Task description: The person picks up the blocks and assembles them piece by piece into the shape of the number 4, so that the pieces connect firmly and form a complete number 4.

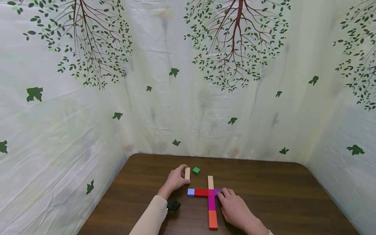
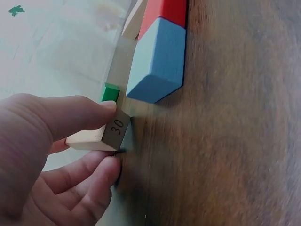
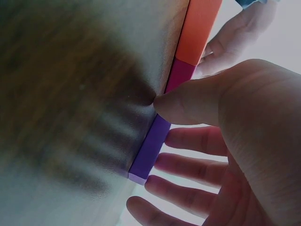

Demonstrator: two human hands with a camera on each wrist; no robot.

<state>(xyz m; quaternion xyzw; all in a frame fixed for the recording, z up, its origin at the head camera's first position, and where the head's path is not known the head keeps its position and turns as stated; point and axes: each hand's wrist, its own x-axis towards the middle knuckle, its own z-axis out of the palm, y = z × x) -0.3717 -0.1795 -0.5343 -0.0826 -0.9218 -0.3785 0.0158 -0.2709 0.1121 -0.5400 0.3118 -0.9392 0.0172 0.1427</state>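
My left hand pinches a plain wooden block at the far left of the table; its end face reads 30 in the left wrist view. My right hand is at the purple block, with the thumb on one side and the fingers along the other in the right wrist view. The purple block, a magenta block, a red block and a light blue block belong to a cross of blocks. Another plain wooden block forms its far arm, an orange block its near end.
A small green block lies just right of the wooden block in my left hand. The brown table ends at the back against a pale curtain printed with leaves. A dark watch-like band shows at my left wrist.
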